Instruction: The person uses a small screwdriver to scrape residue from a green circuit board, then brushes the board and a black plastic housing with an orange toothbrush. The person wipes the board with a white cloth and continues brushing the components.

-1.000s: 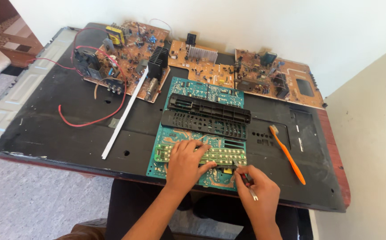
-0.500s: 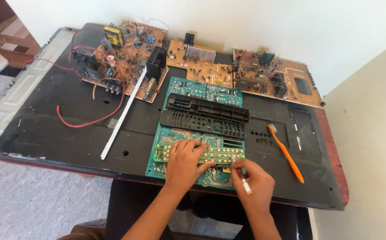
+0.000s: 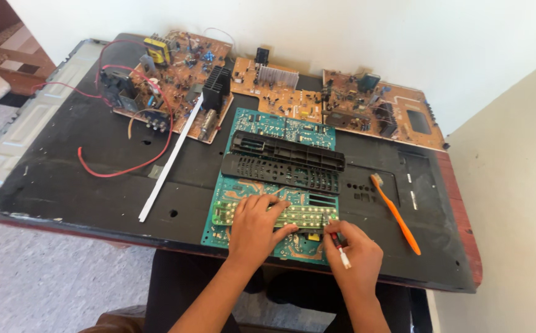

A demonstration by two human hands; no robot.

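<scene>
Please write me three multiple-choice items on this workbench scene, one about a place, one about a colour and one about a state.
1. Where does the toothbrush lie?
A. right of the green circuit board
B. on the brown boards at the back
C. under the left hand

2. What colour is the loose wire on the black panel?
A. blue
B. red
C. yellow

3. What is the right hand doing?
A. resting flat and empty
B. lifting the white strip
C. gripping a small tool at the board

Answers:
1 A, the orange brush lies on the panel to the board's right.
2 B, the wire curls red left of the white strip.
3 C, its fingers close round the tool while the left hand presses on the board.
</scene>
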